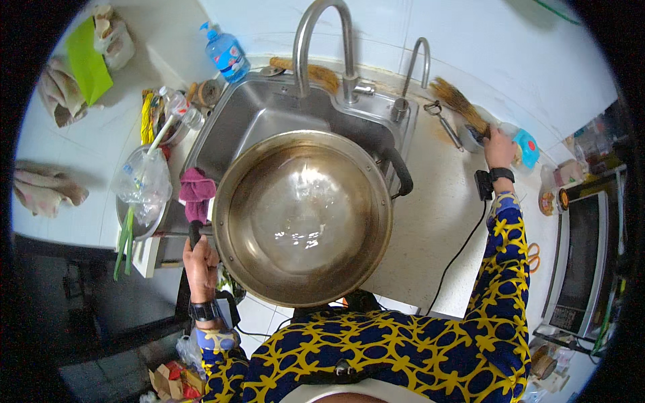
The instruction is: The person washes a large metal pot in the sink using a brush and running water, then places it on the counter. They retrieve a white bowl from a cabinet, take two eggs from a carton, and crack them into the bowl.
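Observation:
A large metal wok point(307, 216) is held level over the front of the stainless steel sink point(237, 116). My left hand point(200, 262) grips its black left handle point(194, 233). The opposite black handle point(400, 174) juts out free over the sink's right side. Bright reflections cover the wok's inside; I cannot tell whether water stands in it. Off to the right, my right hand point(499, 147) is closed around the near end of a straw pot brush point(461, 103), whose bristles point to the wall. A peeler point(446, 126) lies beside the brush.
A tall faucet point(347, 50) and a thinner tap point(423, 60) rise behind the sink. A pink cloth point(196, 194) hangs near the left handle. A blue soap bottle point(227, 55) and a bagged bowl point(143, 181) stand left. A black cable point(456, 257) crosses the right counter.

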The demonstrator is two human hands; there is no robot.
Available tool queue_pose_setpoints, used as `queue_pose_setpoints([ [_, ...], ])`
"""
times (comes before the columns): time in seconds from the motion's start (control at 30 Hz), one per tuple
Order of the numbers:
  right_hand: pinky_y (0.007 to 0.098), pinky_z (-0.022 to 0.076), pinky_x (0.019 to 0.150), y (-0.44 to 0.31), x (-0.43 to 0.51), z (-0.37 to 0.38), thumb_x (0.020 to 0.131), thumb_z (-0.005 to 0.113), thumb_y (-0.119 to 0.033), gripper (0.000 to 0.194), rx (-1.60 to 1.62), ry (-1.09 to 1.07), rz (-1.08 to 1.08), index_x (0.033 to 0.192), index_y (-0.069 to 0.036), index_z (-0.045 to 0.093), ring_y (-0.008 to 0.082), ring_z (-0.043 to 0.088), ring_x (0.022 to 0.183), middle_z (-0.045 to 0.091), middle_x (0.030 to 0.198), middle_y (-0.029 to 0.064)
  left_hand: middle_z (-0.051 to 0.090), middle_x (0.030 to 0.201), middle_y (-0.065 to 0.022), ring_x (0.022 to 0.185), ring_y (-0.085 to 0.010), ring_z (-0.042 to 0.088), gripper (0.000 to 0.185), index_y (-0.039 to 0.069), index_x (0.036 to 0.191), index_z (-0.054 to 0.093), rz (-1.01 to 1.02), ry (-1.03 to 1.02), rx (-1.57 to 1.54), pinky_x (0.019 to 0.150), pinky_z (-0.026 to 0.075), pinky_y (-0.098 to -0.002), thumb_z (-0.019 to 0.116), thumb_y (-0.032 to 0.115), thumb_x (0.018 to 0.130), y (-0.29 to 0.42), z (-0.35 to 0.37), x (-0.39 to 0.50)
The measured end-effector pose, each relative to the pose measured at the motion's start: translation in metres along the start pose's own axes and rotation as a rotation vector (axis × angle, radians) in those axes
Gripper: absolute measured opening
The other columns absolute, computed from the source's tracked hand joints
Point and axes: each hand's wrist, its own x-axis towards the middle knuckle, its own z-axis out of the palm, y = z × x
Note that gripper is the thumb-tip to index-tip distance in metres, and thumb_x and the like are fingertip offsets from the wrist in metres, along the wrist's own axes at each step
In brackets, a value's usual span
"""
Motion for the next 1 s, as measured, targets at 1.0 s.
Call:
queue_pose_setpoints([
  [1.0,0.0239,0.0428,0.050,-0.170,-0.131,-0.047,0.085,0.050,-0.018,0.033,1.077,-0.330,0.152,0.113,-0.002,0.056,0.0105,0.053,0.053,0.061,0.069,0.0061,0.049,0.069,0.0011,0.056,-0.0063,0.044,0.022,-0.002,0.096,0.049,-0.463,-0.397,-0.301,0.050,0.036,-0.0185,0.052,0.016,0.083,0.038,0.029,0.128],
])
